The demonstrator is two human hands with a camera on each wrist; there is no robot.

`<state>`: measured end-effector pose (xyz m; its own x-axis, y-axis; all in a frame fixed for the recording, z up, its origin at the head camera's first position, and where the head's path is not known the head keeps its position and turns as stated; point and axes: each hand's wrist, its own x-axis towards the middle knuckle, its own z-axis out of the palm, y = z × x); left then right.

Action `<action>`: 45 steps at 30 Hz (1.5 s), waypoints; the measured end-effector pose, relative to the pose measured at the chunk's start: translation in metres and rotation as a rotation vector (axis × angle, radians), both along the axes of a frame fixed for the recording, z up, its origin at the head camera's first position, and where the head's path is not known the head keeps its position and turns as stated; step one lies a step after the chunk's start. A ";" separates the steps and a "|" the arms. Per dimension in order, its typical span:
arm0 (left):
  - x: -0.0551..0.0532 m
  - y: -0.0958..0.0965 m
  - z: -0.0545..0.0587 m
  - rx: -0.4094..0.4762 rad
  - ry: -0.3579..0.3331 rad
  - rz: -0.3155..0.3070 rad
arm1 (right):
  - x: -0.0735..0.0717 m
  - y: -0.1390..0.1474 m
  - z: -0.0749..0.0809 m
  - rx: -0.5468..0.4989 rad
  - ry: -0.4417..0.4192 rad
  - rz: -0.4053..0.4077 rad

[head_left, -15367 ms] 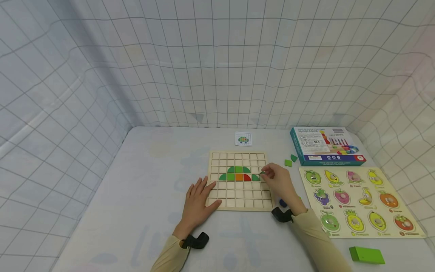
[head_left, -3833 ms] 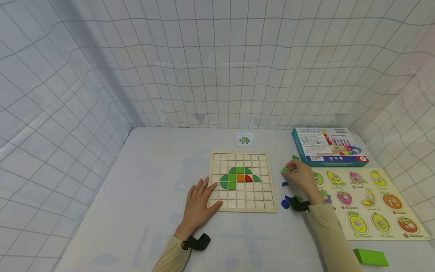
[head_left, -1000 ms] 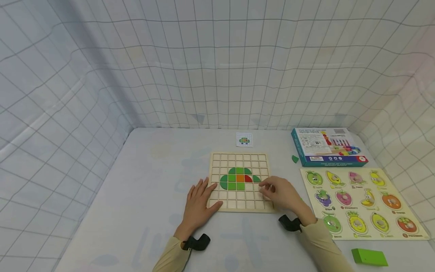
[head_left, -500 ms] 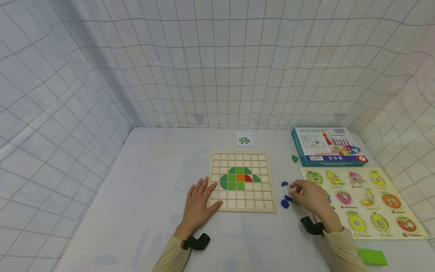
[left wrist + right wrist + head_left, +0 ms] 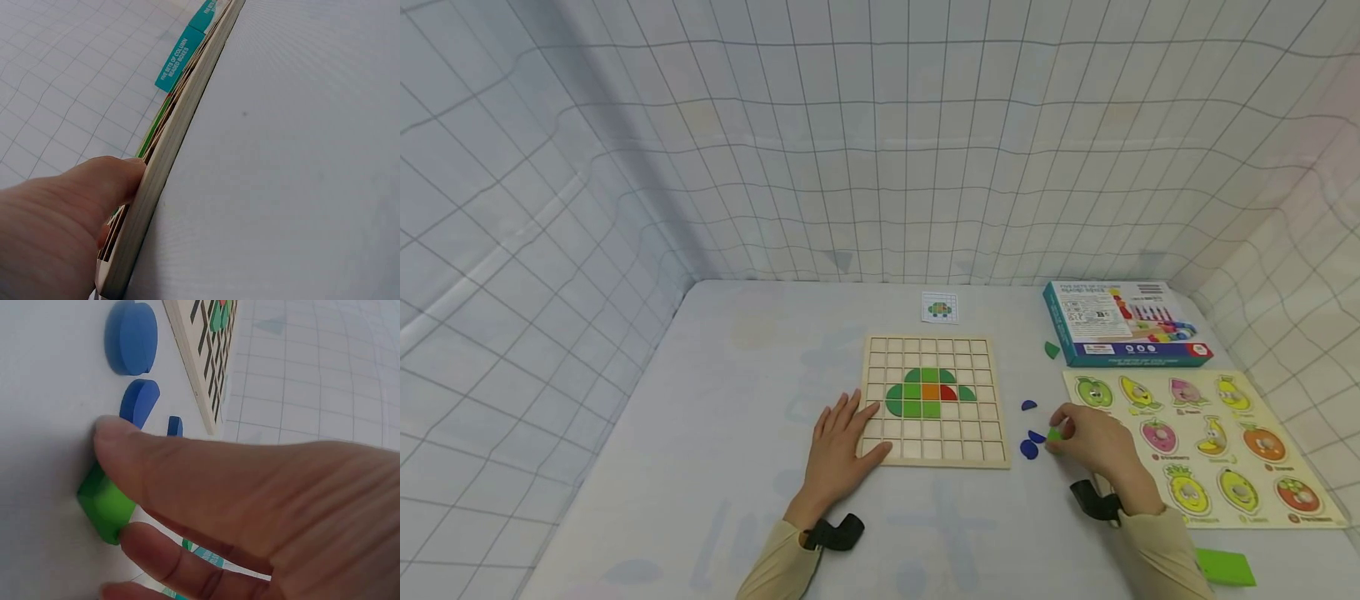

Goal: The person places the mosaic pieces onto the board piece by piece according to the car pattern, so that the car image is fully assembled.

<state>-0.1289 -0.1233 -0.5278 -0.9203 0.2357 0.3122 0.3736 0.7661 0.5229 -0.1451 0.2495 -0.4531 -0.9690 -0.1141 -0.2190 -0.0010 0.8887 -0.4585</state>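
My right hand point(image 5: 1097, 446) pinches a green square tile point(image 5: 109, 506) between thumb and fingertip, low over the table right of the board. Beside the fingers lie blue half-round pieces point(image 5: 1037, 437). Two such halves lie together as a blue disc point(image 5: 132, 339). My left hand point(image 5: 838, 446) rests with spread fingers on the left side of the wooden grid board point(image 5: 928, 463), its thumb at the front rim. On the board, green squares point(image 5: 921, 409) and rounded green pieces point(image 5: 893, 402) surround an orange square point(image 5: 930, 392) and a red quarter-round point(image 5: 948, 392).
Behind the board lies a small pattern card point(image 5: 940, 307). A green quarter-round piece point(image 5: 1052, 350) sits by the boxed set point(image 5: 1138, 358) at the back right. A fruit puzzle board point(image 5: 1326, 518) lies at the right, with a green block point(image 5: 1228, 568) in front of it.
Over the earlier frames, a green quarter-round and two green squares have come into a lower row on the board. The right hand has since moved right, off the board, and now pinches a green tile.
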 end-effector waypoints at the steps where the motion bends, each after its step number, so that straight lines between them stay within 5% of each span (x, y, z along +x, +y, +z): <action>1: 0.000 0.000 0.000 0.002 0.000 -0.001 | 0.000 0.000 0.000 -0.003 0.000 0.001; 45: -0.001 -0.001 -0.001 0.003 0.005 -0.006 | -0.008 0.000 -0.001 -0.047 -0.075 0.007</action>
